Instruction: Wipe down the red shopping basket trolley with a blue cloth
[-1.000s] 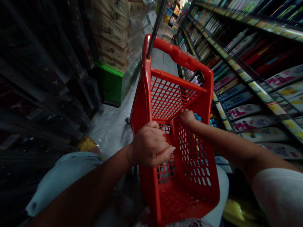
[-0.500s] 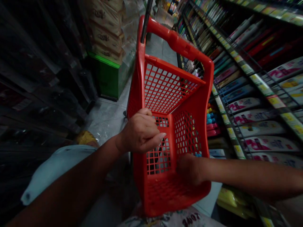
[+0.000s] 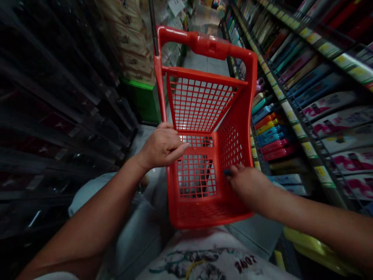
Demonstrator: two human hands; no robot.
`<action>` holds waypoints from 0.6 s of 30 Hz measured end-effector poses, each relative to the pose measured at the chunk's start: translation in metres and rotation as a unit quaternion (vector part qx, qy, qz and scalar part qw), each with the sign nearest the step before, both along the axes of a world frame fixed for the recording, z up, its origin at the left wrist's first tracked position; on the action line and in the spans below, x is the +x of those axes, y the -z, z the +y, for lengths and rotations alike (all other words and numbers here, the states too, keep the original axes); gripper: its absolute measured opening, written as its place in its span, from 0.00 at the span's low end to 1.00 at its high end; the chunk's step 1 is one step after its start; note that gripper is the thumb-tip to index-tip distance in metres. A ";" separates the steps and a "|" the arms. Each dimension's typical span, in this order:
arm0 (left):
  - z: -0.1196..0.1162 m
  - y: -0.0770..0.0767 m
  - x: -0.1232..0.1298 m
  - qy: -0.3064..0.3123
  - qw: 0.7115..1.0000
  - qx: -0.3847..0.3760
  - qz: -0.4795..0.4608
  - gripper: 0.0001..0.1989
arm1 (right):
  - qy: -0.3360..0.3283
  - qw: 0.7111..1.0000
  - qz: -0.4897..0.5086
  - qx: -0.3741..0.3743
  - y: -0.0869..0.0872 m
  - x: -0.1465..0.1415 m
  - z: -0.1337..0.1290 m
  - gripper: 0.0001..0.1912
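A red plastic rolling shopping basket [image 3: 217, 206] with mesh walls stands before me, its wide handle at the far end. My left hand [image 3: 161, 147] is closed over the basket's left rim, the thumb stretched out above the inside. Inside the basket, near the right wall, is my right hand [image 3: 247, 188], with fingers bent together. A small dark blue thing [image 3: 228, 172] shows at its fingertips, too small and blurred to name. Through the mesh of the basket's floor, the ground and some dark shapes are visible.
Shelves [image 3: 309, 149] packed with coloured packages run along the right. To the left are dark, blurred racks [image 3: 58, 128]. Brown packs [image 3: 131, 42] are stacked on a green box [image 3: 142, 101] farther ahead, beside the tiled aisle floor [image 3: 204, 64].
My right hand has come up from low inside the basket, and a small dark blue thing now shows at its fingertips. My left hand stays on the rim. The view has shifted.
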State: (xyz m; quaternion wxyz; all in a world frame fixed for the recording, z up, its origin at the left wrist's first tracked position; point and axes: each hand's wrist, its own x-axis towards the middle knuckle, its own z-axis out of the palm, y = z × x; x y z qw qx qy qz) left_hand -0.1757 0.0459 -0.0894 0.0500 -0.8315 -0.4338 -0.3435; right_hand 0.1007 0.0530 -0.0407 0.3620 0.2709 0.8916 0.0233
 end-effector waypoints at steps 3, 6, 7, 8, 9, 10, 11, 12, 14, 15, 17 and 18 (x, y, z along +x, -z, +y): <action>-0.023 -0.004 0.018 -0.010 0.999 -0.003 0.041 0.18 | 0.046 0.998 0.015 0.033 -0.003 0.014 0.005 0.19; -0.053 0.004 0.045 0.014 0.999 -0.010 0.045 0.14 | 0.068 0.997 -0.004 -0.041 0.004 0.023 0.006 0.19; -0.062 0.009 0.055 0.014 0.999 -0.011 0.035 0.13 | 0.073 0.995 -0.002 -0.072 0.007 0.023 0.004 0.18; -0.069 0.014 0.064 0.005 1.000 -0.008 0.020 0.12 | 0.079 0.992 0.007 -0.102 0.010 0.022 0.000 0.17; -0.074 0.019 0.073 -0.007 1.000 -0.003 0.000 0.11 | 0.082 0.987 0.027 -0.133 0.012 0.019 -0.004 0.16; -0.077 0.024 0.081 -0.018 1.000 0.004 -0.020 0.11 | 0.079 0.981 0.058 -0.168 0.013 0.014 -0.010 0.17; -0.078 0.028 0.088 -0.024 0.999 0.014 -0.038 0.11 | 0.074 0.971 0.094 -0.205 0.013 0.010 -0.015 0.17; -0.078 0.031 0.094 -0.026 0.998 0.023 -0.052 0.11 | 0.068 0.959 0.134 -0.239 0.013 0.006 -0.019 0.17; -0.077 0.034 0.103 -0.019 0.997 0.039 -0.062 0.11 | 0.067 0.937 0.190 -0.287 0.012 0.003 -0.024 0.16; -0.076 0.034 0.107 -0.018 0.997 0.045 -0.062 0.11 | 0.073 0.932 0.193 -0.298 0.011 0.006 -0.023 0.15; -0.075 0.033 0.113 -0.017 0.997 0.047 -0.060 0.11 | 0.104 0.946 0.136 -0.275 0.009 0.021 -0.016 0.14; -0.075 0.032 0.115 -0.016 0.997 0.047 -0.060 0.11 | 0.126 0.958 0.091 -0.241 0.008 0.030 -0.011 0.14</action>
